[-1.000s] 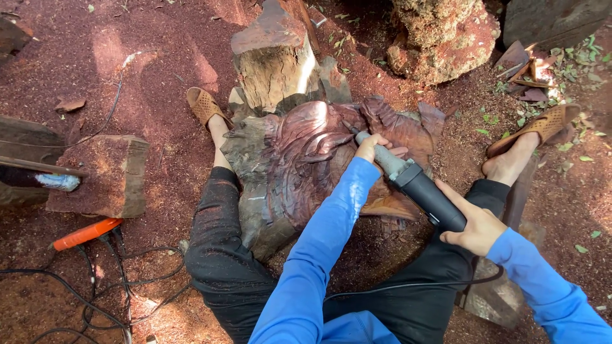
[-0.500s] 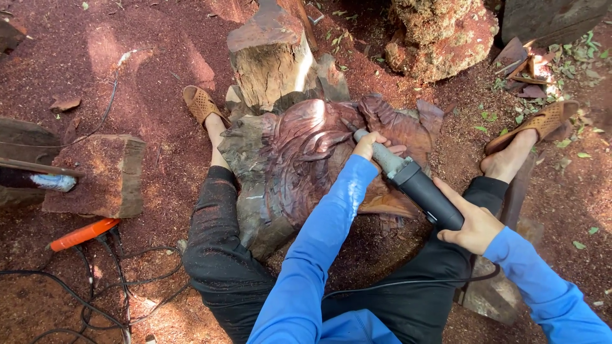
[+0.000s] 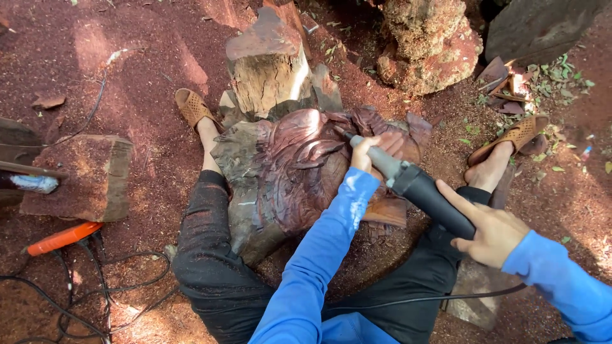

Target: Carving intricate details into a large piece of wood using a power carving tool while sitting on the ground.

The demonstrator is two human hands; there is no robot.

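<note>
A dark reddish wood carving [image 3: 287, 172] with leaf-like relief lies between my legs on red sawdust-covered ground. My left hand [image 3: 373, 151] grips the front neck of a black and grey rotary power tool [image 3: 414, 188], whose tip touches the carving's upper right part. My right hand [image 3: 488, 229] holds the tool's black rear body, with its cable running back under my arm. Both sleeves are blue.
A tree stump [image 3: 268, 64] stands just behind the carving. A sawdust-covered wood block [image 3: 80, 178] lies at the left, with an orange-handled tool [image 3: 60, 237] and black cables [image 3: 83, 299] near it. Rocks [image 3: 433, 44] stand at the upper right. My sandalled feet [image 3: 510, 143] flank the carving.
The view has shifted slightly. Both hands stay on the tool, and its tip stays on the same part of the carving.
</note>
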